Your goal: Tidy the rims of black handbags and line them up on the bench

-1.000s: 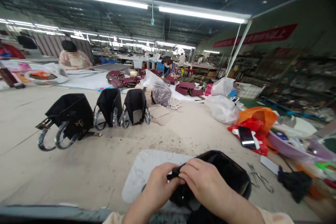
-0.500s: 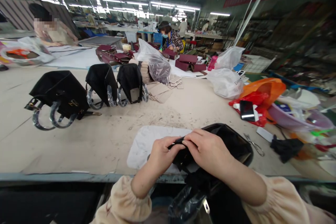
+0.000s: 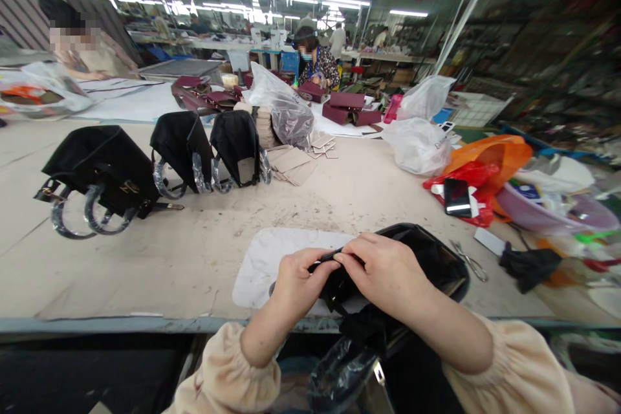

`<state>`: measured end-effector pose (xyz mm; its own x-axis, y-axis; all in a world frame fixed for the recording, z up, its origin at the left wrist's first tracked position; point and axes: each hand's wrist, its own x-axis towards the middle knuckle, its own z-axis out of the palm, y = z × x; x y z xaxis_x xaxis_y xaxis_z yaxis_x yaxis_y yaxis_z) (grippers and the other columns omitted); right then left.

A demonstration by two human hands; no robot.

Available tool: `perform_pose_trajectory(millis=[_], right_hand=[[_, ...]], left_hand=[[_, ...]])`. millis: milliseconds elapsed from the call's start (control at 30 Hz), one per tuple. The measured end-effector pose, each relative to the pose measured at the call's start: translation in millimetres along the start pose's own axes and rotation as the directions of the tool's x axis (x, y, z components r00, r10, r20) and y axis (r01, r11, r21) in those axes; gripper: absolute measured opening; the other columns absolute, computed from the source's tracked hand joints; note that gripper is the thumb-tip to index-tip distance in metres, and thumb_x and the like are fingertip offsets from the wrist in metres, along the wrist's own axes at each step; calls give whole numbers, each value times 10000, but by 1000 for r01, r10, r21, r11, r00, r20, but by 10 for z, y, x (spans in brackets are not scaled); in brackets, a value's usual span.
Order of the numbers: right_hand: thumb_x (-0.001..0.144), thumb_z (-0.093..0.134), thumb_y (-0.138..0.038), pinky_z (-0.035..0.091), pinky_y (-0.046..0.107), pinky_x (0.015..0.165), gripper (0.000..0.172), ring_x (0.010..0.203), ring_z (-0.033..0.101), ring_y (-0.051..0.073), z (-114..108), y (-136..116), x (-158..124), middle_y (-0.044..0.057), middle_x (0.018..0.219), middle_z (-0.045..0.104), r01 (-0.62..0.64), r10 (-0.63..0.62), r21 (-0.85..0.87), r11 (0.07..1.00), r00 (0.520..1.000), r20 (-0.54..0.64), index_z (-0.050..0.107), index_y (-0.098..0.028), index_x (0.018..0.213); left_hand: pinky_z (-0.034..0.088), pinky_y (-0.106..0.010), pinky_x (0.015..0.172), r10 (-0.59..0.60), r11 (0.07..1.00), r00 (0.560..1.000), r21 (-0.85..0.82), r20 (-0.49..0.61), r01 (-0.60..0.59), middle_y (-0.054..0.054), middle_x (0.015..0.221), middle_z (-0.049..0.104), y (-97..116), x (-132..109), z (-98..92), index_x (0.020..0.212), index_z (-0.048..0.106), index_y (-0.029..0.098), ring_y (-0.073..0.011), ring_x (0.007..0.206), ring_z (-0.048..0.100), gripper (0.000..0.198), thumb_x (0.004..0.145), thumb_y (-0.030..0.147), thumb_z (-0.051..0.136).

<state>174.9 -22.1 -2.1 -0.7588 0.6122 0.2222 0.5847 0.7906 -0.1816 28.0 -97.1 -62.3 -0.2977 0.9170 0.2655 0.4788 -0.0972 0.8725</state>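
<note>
A black bag (image 3: 427, 259) lies open at the table's front edge, its wrapped handle hanging below the edge. My left hand (image 3: 301, 278) pinches the bag's black rim between thumb and fingers. Close beside it, my right hand (image 3: 383, 272) pinches the same rim, the two thumbs nearly touching. Under the hands and bag is a white sheet (image 3: 264, 262). To the left stand three more black bags, the largest (image 3: 104, 162) farthest left, then a second (image 3: 182, 145) and a third (image 3: 236, 145), with plastic-wrapped ring handles.
Scissors (image 3: 469, 261) lie right of the bag. Farther right are a phone (image 3: 457, 198), a black cloth (image 3: 528, 266), a red plastic bag (image 3: 485, 184) and a purple basin (image 3: 557, 210). Maroon bags (image 3: 347, 110) and card pieces (image 3: 291, 163) lie farther back. Two people work beyond.
Both hands keep their pinch on the rim, with only a slight shift. The whole view has moved a little, so the bags on the left appear slightly farther left and higher.
</note>
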Motion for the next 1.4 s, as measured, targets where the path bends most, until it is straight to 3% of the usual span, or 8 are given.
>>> perform_pose_trajectory(millis=[167, 267, 333, 467, 733, 900, 1400], right_hand=[[896, 508, -283, 401, 268, 641, 182, 705, 580, 147, -5, 31, -21, 17, 740, 620, 26, -27, -21, 999, 998, -50, 622, -196, 784], [900, 504, -240, 407, 258, 639, 135, 713, 567, 140, -25, 62, -40, 12, 771, 611, 141, -141, -7, 990, 989, -33, 628, -207, 941], [903, 487, -196, 415, 254, 650, 201, 736, 569, 143, -42, 75, -50, 14, 789, 614, 241, -241, -30, 970, 970, -14, 632, -227, 1038], [892, 492, -167, 437, 260, 687, 192, 765, 581, 154, -58, 71, -57, 39, 791, 635, 303, -306, -66, 951, 951, -45, 674, -191, 948], [920, 459, -222, 446, 248, 715, 239, 747, 584, 135, -23, 58, -40, 42, 789, 630, 137, -136, 105, 985, 991, -21, 674, -175, 828], [901, 488, -239, 437, 262, 704, 223, 740, 589, 145, -36, 17, 0, 34, 767, 626, 21, -23, 114, 993, 1000, 14, 672, -187, 786], [888, 492, -255, 401, 271, 674, 224, 740, 593, 148, -25, 6, 30, 10, 748, 629, -43, 42, 80, 996, 999, 16, 657, -209, 743]], left_hand=[[545, -258, 757, -33, 999, 999, -1, 12, 33, -3, 861, 752, 13, 2, 6, 880, 734, 215, -163, 785, 687, 145, 806, 267, 621], [543, -266, 780, -41, 999, 999, -7, 20, 41, -1, 880, 751, 12, 8, 8, 893, 732, 222, -168, 809, 687, 146, 800, 266, 627], [542, -270, 795, -44, 999, 999, -1, 16, 44, 2, 883, 750, 12, 12, 8, 892, 732, 225, -168, 815, 687, 144, 795, 248, 628], [537, -266, 813, -37, 999, 999, -12, 9, 37, 4, 900, 750, 3, 0, 10, 909, 731, 223, -163, 834, 685, 152, 801, 236, 625], [535, -287, 853, 12, 998, 999, -62, 31, -10, -12, 965, 742, -33, -30, 28, 963, 727, 227, -173, 888, 682, 185, 827, 245, 602], [539, -275, 832, 18, 998, 1000, -63, 24, -16, -8, 954, 745, -43, -28, 28, 975, 730, 239, -167, 866, 684, 192, 834, 261, 600], [537, -241, 765, 36, 999, 999, -4, -1, -36, -12, 895, 748, 24, 15, 10, 911, 729, 212, -154, 809, 688, 150, 826, 244, 609]])
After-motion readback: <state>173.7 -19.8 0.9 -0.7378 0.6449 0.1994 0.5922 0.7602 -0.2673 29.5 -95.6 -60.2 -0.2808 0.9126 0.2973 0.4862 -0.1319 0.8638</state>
